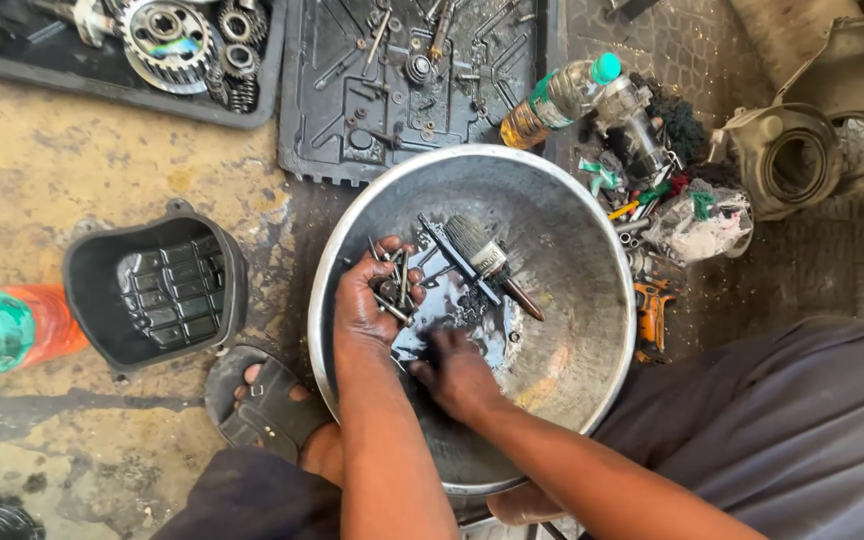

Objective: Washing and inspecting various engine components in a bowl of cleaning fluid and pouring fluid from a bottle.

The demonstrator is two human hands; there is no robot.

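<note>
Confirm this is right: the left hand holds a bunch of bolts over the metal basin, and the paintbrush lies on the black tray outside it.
Wrong on one count. The head view shows the paintbrush lying inside the metal basin, not on the black tray. The left hand does hold the bolts over the basin.

A: Can you see what the right hand (455, 372) does in the metal basin (592, 340)?

B: Not well. Its fingers (434, 347) go down into the dark liquid, so I cannot tell if they hold something.

A: And the bolts (393, 285) in the left hand (367, 300)?

B: They are small and oily; I cannot count them. The palm hides their lower ends.

A: What is the orange and green thing (2, 330) at the left?

B: The edge cuts it off and it is blurred. The gears (167, 35) at the top are also cut off.

A: The pile (652, 190) beside the basin?

B: Too mixed and small to tell each piece. The basin rim hides part of the orange tool (652, 315).
</note>
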